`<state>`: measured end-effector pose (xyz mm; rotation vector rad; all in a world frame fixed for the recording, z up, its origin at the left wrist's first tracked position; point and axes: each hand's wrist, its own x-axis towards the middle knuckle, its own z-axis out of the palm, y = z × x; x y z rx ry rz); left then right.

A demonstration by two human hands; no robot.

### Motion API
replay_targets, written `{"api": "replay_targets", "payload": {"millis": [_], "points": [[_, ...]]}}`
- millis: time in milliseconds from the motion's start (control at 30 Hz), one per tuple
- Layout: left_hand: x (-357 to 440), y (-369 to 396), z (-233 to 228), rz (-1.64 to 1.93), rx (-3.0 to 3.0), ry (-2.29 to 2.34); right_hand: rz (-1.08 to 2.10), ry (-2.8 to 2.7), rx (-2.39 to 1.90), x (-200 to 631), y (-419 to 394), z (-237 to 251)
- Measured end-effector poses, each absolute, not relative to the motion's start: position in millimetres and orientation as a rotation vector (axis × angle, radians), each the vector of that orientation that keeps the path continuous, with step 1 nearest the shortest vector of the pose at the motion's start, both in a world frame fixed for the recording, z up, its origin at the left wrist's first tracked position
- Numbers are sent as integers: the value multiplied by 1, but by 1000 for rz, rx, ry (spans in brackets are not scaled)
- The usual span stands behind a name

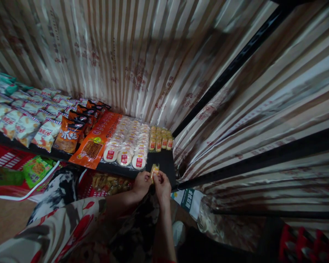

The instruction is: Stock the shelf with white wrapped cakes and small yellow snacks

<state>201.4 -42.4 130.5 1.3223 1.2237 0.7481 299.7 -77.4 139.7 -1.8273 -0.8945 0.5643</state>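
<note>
Head view. Left hand and right hand: both grips pinched shut on small yellow snack packet, held at front edge of dark shelf. Just behind: short rows of like yellow packets. Beside these: round white cakes, orange bag, striped snack bags. Below shelf: red basket.

Both forearms reach forward, left hand and right hand close together, fingers pinched

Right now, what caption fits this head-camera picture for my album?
Both hands, left and right, hold a small yellow snack pack at a shelf of snacks.
</note>
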Motion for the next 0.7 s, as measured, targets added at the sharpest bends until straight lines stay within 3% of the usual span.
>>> {"api": "replay_targets", "payload": {"millis": [700], "points": [[220, -26, 161, 630, 1488, 1244, 478, -854, -1850, 314, -69, 128]]}}
